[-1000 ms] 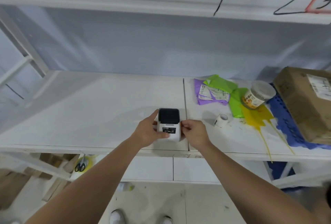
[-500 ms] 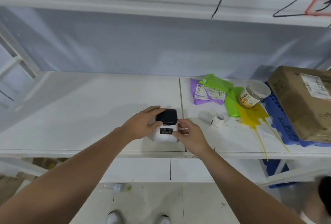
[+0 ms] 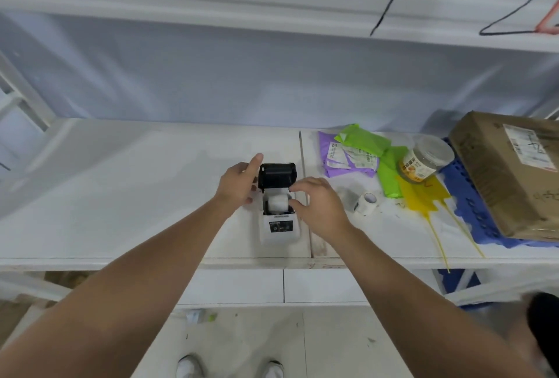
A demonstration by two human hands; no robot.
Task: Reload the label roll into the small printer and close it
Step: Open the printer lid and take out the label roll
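Note:
The small white printer [image 3: 279, 231] sits near the shelf's front edge with its black lid [image 3: 276, 176] flipped up. A white label roll [image 3: 277, 203] lies in the open compartment. My left hand [image 3: 239, 185] grips the printer's left side at the lid, index finger pointing up along it. My right hand [image 3: 319, 208] hovers at the printer's right side with its fingers apart, and its thumb tip touches the right end of the roll inside. A second label roll [image 3: 367, 202] lies on the shelf, just right of my right hand.
On the white shelf [image 3: 121, 196], purple and green mailer bags [image 3: 357, 150], a lidded jar [image 3: 425, 159] and a yellow bag [image 3: 423, 193] lie to the right. A cardboard box [image 3: 514, 175] rests on a blue crate at far right. An upper shelf hangs overhead.
The printer's lid was shut and now stands open, showing a roll inside. My left hand slid up to the lid and my right hand moved over the compartment.

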